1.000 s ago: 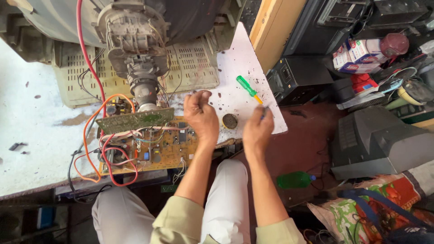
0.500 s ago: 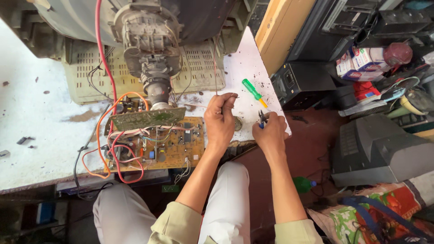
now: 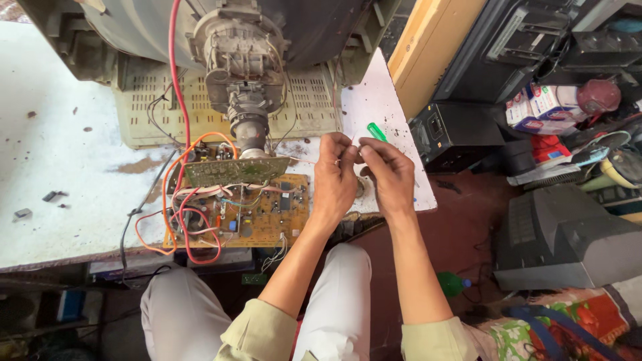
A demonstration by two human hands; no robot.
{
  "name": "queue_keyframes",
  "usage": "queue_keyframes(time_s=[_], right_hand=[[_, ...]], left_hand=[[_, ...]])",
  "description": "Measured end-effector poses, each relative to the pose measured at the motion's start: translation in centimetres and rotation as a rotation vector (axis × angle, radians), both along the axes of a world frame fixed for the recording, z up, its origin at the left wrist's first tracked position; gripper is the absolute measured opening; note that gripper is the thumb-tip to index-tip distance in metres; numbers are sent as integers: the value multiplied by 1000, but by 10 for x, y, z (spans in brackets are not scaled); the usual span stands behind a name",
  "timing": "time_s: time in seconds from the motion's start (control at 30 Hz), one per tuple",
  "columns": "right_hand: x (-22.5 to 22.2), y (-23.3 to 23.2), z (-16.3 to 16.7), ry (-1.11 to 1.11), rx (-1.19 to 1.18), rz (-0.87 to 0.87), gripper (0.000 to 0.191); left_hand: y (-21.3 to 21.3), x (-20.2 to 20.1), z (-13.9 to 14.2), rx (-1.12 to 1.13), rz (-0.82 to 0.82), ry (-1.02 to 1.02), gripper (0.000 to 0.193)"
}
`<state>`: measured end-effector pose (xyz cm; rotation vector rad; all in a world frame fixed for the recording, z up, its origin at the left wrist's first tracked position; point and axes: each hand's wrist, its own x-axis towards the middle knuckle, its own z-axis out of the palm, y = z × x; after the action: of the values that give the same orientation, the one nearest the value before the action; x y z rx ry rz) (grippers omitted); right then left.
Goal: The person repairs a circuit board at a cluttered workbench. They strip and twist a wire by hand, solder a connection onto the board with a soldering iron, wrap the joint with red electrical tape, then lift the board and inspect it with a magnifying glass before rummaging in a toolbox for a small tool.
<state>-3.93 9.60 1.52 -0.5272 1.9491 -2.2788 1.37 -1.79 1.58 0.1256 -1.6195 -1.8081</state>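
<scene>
A: Thin pale wire [image 3: 304, 160], running from the brown circuit board [image 3: 257, 210] near the white worktop's front edge up to both hands. Left hand [image 3: 334, 180] and right hand [image 3: 388, 177] pinch it, fingertips nearly closed.

B: Judgement: keep it slack, pinch short, mind the green-handled screwdriver [image 3: 376, 132] behind.

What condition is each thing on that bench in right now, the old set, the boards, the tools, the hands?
Picture tube set: back cover off, neck exposed.
Brown circuit board: pulled out, flat on the bench, wires attached.
Green board: tilted, at the tube neck.
Green screwdriver: lying on the bench, unheld.
Left hand: fingertips pinched on something too small to tell.
Right hand: fingertips meeting the left's.
Bench: white, scuffed, stained.
</scene>
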Motion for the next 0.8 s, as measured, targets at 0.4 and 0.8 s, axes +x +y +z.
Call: queue_keyframes(time_s=[0.4,0.8], right_hand=[[0,-18,0,198,39,2,4],[9,-17,21,288,-124,65,9]], left_hand=[[-9,7,-3,-363,261,143,19],[-31,-11,-38,633,-407,178,14]])
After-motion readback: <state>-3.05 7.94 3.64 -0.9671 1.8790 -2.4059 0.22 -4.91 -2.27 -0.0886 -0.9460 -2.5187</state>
